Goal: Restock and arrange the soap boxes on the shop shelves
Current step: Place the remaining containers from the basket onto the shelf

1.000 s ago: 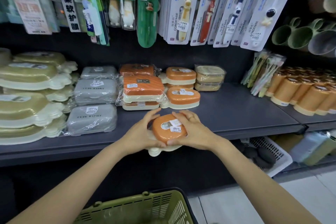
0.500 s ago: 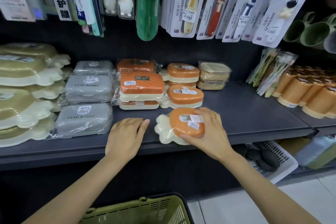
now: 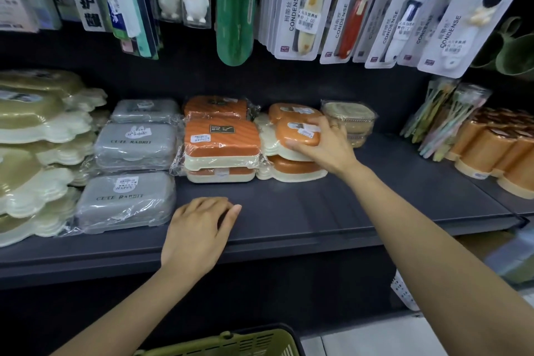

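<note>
The right hand (image 3: 323, 147) holds an orange soap box (image 3: 294, 136), with its fingers curled over the lid and side. The box sits on top of another orange box (image 3: 289, 169), a little way back from the front edge of the shelf (image 3: 318, 217). I cannot tell if the top box is fully down yet or a bit above the one under it. A third orange box (image 3: 289, 111) stands just behind, near the back of the shelf.

The left hand (image 3: 199, 234) holds nothing. It lies flat, with loose fingers, on the front edge of the shelf, just beside a grey box (image 3: 124, 202).

To the left of the orange stack are two striped boxes (image 3: 221, 147) in clear wrap, touching the stack. To the right is a small tan box (image 3: 348, 115). A green basket (image 3: 231, 341) hangs below.

The step now is to set the top box down well. I think the hand should line its edges up with the box under it, so the wavy rims match. It should lower it slowly and let go only when the box sits flat. If it sits crooked, it may slide off toward the front edge.
</note>
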